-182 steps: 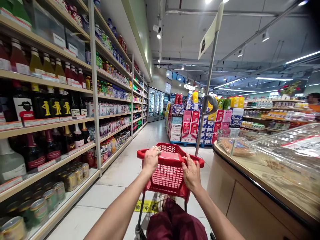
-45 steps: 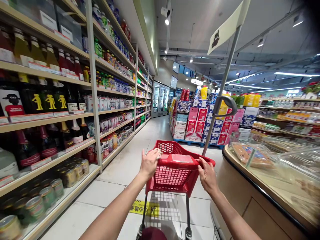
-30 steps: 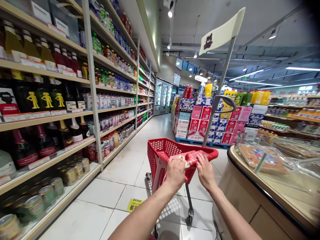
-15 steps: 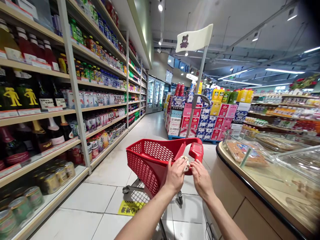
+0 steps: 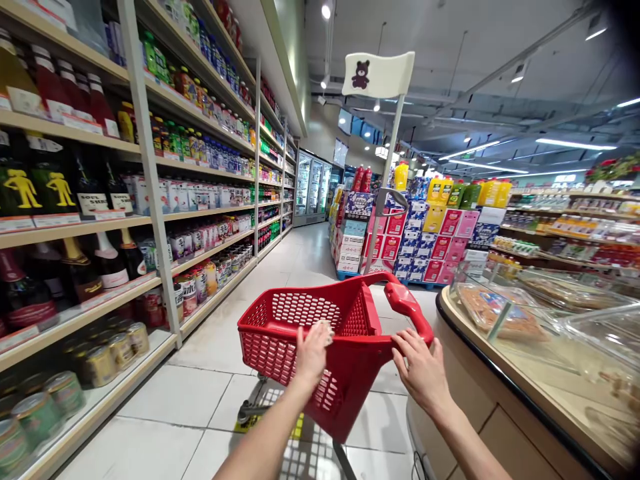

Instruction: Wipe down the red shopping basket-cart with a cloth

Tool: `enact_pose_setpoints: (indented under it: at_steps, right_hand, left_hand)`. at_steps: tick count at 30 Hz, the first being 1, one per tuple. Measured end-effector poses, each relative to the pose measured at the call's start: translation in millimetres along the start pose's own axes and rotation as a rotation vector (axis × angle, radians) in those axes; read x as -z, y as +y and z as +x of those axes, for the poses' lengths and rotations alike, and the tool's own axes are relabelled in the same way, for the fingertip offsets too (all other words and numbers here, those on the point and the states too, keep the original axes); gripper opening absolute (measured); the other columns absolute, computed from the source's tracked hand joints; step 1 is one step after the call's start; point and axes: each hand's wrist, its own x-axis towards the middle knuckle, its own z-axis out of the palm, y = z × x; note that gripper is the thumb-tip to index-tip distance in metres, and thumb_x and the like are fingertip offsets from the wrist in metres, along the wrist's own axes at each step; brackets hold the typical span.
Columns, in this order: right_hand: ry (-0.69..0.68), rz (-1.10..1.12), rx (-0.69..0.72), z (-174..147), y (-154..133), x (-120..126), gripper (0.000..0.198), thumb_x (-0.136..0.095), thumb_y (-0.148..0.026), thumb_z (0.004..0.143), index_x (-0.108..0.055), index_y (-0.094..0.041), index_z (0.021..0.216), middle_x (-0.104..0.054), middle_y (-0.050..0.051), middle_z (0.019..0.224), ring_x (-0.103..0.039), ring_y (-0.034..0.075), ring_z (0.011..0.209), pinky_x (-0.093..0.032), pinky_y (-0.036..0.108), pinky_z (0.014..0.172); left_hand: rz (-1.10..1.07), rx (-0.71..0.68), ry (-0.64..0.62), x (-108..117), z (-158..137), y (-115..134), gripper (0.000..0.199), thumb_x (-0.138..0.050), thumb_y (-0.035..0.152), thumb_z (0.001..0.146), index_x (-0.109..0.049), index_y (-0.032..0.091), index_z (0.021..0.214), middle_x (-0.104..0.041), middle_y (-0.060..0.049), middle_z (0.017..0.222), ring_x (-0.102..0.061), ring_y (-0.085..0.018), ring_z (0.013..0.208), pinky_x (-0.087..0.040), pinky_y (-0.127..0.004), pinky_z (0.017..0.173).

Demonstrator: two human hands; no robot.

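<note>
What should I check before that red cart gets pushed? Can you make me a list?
1. Right hand touching the red cart: ok, its fingers are on the near rim.
2. Left hand free: not ok, it holds a pale crumpled thing.
3. Handle straight in front of the person: not ok, it's off to the right, with the cart sideways.
4. Flagpole standing up: ok, just leaning a little.
5. Wheels all on the floor: cannot tell, some are hidden.
6. Cart apart from the counter: cannot tell from this angle.
</note>
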Motion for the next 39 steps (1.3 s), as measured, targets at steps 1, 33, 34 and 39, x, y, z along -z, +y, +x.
enact_pose_setpoints:
  at_steps: [1,33,34,39]
  right_hand:
    - [-0.007,-0.013,0.003,-0.2,-0.6,-1.4,0.033,-0.036,-0.036,0.083,-0.061,-0.021,0.100,-0.061,0.007,0.110,-0.048,0.025,0.111,-0.015,0.054,0.099]
    - [0.070,0.059,0.154,-36.0,-29.6,-15.4,0.032,-0.041,-0.024,0.080,-0.059,-0.020,0.105,-0.064,0.002,0.107,-0.050,0.022,0.108,-0.009,0.048,0.105]
    - [0.077,0.049,0.145,-37.3,-30.7,-14.8,0.031,-0.041,-0.024,0.080,-0.059,-0.020,0.105,-0.064,0.003,0.107,-0.049,0.023,0.109,-0.008,0.049,0.104]
    - [0.047,0.066,0.137,-35.7,-52.9,-17.1,0.029,-0.041,-0.023,0.081,-0.062,-0.019,0.099,-0.066,0.004,0.101,-0.052,0.023,0.105,-0.009,0.048,0.104]
  left_hand:
    - [0.021,0.047,-0.007,0.2,-1.7,-4.7,0.051,-0.034,0.002,0.075,-0.050,0.023,0.118,-0.053,-0.007,0.124,-0.043,-0.020,0.119,-0.020,-0.057,0.102]
    - [0.205,0.071,-0.021,21.0,-52.7,-96.0,0.058,-0.030,-0.001,0.074,-0.045,0.026,0.123,-0.049,-0.002,0.127,-0.042,-0.015,0.120,-0.012,-0.049,0.107]
    - [0.230,0.181,0.004,25.3,-54.1,-104.4,0.056,-0.030,0.000,0.074,-0.047,0.025,0.121,-0.050,-0.003,0.127,-0.043,-0.016,0.119,-0.012,-0.050,0.107]
    - [0.207,0.153,-0.007,26.2,-59.4,-113.2,0.055,-0.036,0.002,0.073,-0.046,0.024,0.123,-0.047,-0.005,0.129,-0.042,-0.019,0.120,-0.014,-0.054,0.105]
